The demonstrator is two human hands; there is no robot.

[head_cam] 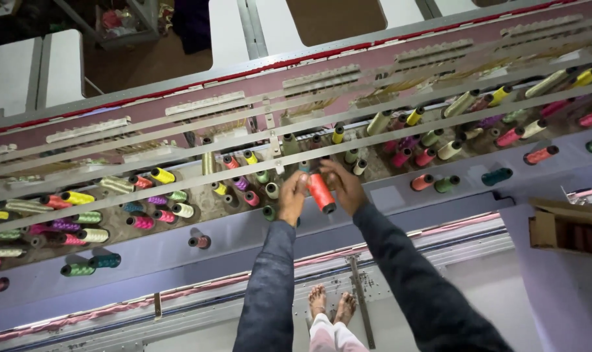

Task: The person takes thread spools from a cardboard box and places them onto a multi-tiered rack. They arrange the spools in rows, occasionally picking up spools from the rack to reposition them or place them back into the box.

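Right hand (343, 186) clamped on orange-red thread spool (321, 193), left hand (292, 197) touching its other side, fingers curled, over the spool rack's (387, 195) near edge

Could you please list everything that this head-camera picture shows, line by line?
Orange-red thread cone: one, between both hands, over the rack.
Thread spools on pegs: many, yellow, pink, green, purple, cream, along the rack.
Grey machine rack: one, long, crossing the picture.
Brown cardboard box: one, right edge.
Bare feet: two, on the floor below.
Left hand: dark sleeve, on the cone's left side.
Right hand: dark sleeve, gripping the cone.
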